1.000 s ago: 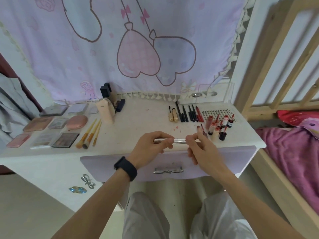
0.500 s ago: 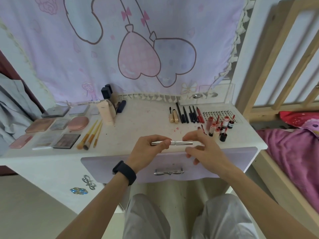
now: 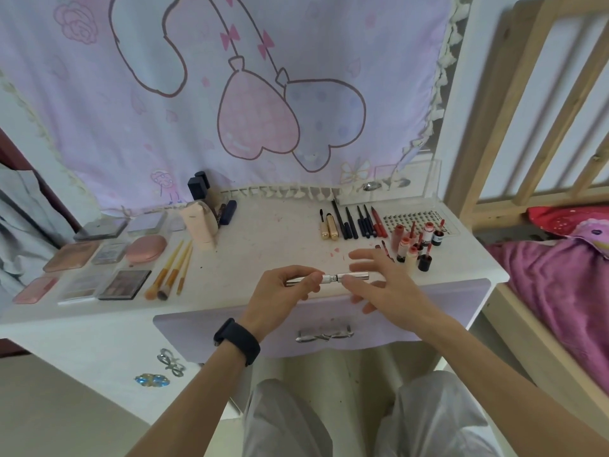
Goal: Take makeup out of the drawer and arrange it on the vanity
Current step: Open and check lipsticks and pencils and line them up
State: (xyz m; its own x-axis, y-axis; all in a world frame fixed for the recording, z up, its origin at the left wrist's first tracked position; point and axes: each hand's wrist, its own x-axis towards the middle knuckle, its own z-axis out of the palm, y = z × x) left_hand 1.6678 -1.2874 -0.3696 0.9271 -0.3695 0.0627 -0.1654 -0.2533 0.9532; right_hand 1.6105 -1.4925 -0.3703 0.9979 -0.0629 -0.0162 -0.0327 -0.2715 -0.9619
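Note:
A slim silver makeup tube [image 3: 354,277] lies level in the air over the front edge of the white vanity [image 3: 270,232]. My left hand [image 3: 280,295] grips its left part with curled fingers. My right hand [image 3: 379,285] pinches the right part near the joint, its other fingers spread straight. A narrow gap shows at the middle of the tube. Below my hands the lilac drawer [image 3: 204,328] with a silver bow handle [image 3: 324,334] stands slightly out from the vanity.
Palettes [image 3: 125,284] and compacts lie at the left, with brushes [image 3: 171,272] beside them. A pink bottle [image 3: 199,225] stands behind. Pencils and mascaras [image 3: 349,222] lie in a row at the right, lip glosses [image 3: 415,245] beside them. A wooden bed frame [image 3: 527,127] stands right.
My right hand has opened its outer fingers and slid its pinch towards the tube's middle. The tube has risen slightly, and a gap now shows at its joint.

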